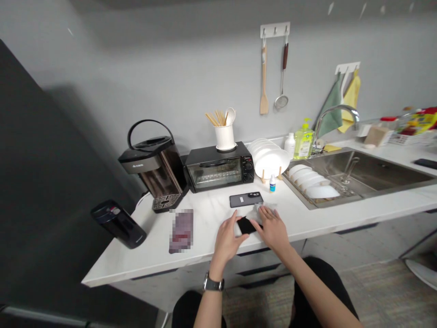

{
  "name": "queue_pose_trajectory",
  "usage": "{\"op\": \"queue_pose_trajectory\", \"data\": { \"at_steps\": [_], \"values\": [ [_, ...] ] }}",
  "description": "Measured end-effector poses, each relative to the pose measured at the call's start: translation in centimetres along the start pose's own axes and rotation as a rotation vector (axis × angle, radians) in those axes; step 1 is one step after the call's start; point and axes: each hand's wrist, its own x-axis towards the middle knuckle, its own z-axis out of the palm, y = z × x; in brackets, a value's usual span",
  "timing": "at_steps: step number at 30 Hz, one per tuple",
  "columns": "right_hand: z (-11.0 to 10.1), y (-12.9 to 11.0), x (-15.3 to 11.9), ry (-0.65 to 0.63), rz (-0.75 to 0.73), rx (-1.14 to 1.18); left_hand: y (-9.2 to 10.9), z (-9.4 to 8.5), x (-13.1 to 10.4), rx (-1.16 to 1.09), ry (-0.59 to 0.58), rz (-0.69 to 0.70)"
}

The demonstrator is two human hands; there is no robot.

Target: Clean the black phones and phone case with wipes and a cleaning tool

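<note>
A flat black piece (246,225) lies at the front of the white counter between both hands; its kind I cannot make out. My left hand (226,239) grips its left side, with thumb and index finger at its edges. On its right side presses the thumb of my right hand (273,228), while the other fingers lie over a crumpled clear plastic wrapper (254,212) behind it. Just beyond, a dark smartphone (246,199) rests with its camera side up. A small bottle (272,183) with white cap and blue label stands behind the phone.
Left of the hands are a blurred-out packet (182,231), a dark flask-like appliance (119,224) and a water dispenser (153,168). Behind stand a toaster oven (220,168) and a plate rack (271,159). To the right is a steel sink (382,175) with bowls.
</note>
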Motion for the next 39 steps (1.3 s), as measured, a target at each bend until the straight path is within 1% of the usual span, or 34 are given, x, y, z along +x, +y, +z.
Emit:
{"op": "queue_pose_trajectory", "data": {
  "at_steps": [2,4,6,7,9,12,15,17,18,20,22,25,27,28,30,32,34,36,38,39],
  "values": [
    [0.4,-2.8,-0.2,-0.045,-0.073,0.061,-0.1,0.0,-0.1,0.016,-0.001,0.007],
    [0.3,-5.2,-1.1,-0.094,-0.137,0.131,-0.3,0.0,-0.1,0.036,-0.014,0.015],
    [-0.4,-6.3,-2.5,-0.133,-0.171,0.189,-0.4,0.0,-0.2,0.055,-0.035,0.006],
    [-0.8,-6.3,-3.1,-0.151,-0.180,0.210,-0.4,0.0,-0.2,0.063,-0.038,-0.006],
    [-1.8,-5.0,-4.2,-0.175,-0.186,0.230,-0.3,0.1,-0.2,0.069,-0.034,-0.019],
    [-2.9,-1.2,-4.8,-0.161,-0.137,0.188,0.0,0.1,0.0,0.044,-0.021,0.015],
    [-3.0,2.5,-3.8,-0.108,-0.041,0.103,0.4,-0.1,0.2,0.032,-0.016,0.022],
    [-2.6,3.7,-2.5,-0.070,0.021,0.050,0.6,-0.2,0.2,0.037,-0.024,0.017],
    [-2.2,3.7,-1.9,-0.056,0.040,0.029,0.7,-0.2,0.2,0.038,-0.027,0.017],
    [-1.5,2.4,-0.8,-0.053,0.043,0.010,0.7,-0.2,0.2,0.034,-0.027,0.019],
    [-0.9,-0.1,-0.6,-0.089,-0.016,0.042,0.6,-0.2,0.1,0.033,-0.019,0.024],
    [-0.7,-4.1,-1.6,-0.162,-0.148,0.149,0.2,0.0,0.1,0.066,-0.027,0.014],
    [-1.2,-5.5,-2.9,-0.193,-0.196,0.208,0.0,0.1,0.0,0.100,-0.044,-0.014],
    [-1.5,-5.5,-3.5,-0.204,-0.200,0.227,-0.1,0.1,0.0,0.110,-0.047,-0.027],
    [-2.3,-4.3,-4.4,-0.225,-0.186,0.236,-0.1,0.1,0.0,0.102,-0.037,-0.026],
    [-3.0,-2.0,-4.6,-0.226,-0.149,0.210,-0.1,0.1,0.0,0.072,-0.018,0.006],
    [-3.2,0.8,-4.1,-0.192,-0.086,0.160,0.0,0.1,0.1,0.049,-0.007,0.035],
    [-3.0,2.9,-2.9,-0.136,-0.008,0.102,0.1,0.0,0.2,0.044,-0.006,0.043],
    [-2.4,3.5,-1.5,-0.087,0.052,0.052,0.1,0.1,0.3,0.044,-0.009,0.039],
    [-2.1,3.1,-0.9,-0.075,0.062,0.038,0.2,0.1,0.3,0.042,-0.009,0.037]
  ]
}}
